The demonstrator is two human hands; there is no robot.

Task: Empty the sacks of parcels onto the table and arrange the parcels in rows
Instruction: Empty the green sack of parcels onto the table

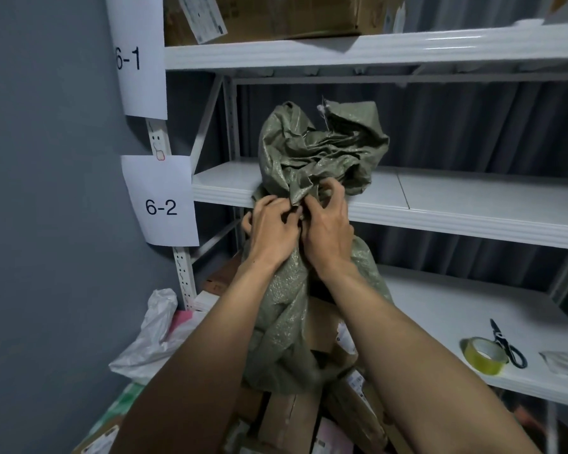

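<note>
Item: green woven sack (312,152), standing upright at centre of view, its gathered neck at about the level of the middle shelf (456,204), loose top flopped open above toward 12 o'clock. Left hand (269,229) grips the bunched neck from the 9 o'clock side, fingers curled into the fabric; right hand (328,231) meets it from 3 o'clock, fingertips pinching folds at the same spot. Both hands closed on the cloth, apparently to work the tied or twisted neck loose so the contents can be tipped out; whether a cord or knot sits between the fingers cannot be told. Sack body hangs down toward 6 o'clock, resting among cardboard parcels (292,417) already heaped on the surface below. Judged stage: the emptying of this sack is not yet done, arranging in rows not begun. Also present: white plastic bag (151,339) at 8 o'clock; roll of yellowish tape (484,355) and black scissors (507,345) side by side on the lower shelf at 4 o'clock, likely kept handy for opening; paper labels reading 6-1 (135,57) and 6-2 (161,201) on the rack upright at 10 o'clock; a cardboard box (276,18) on the top shelf at 12 o'clock.
</note>
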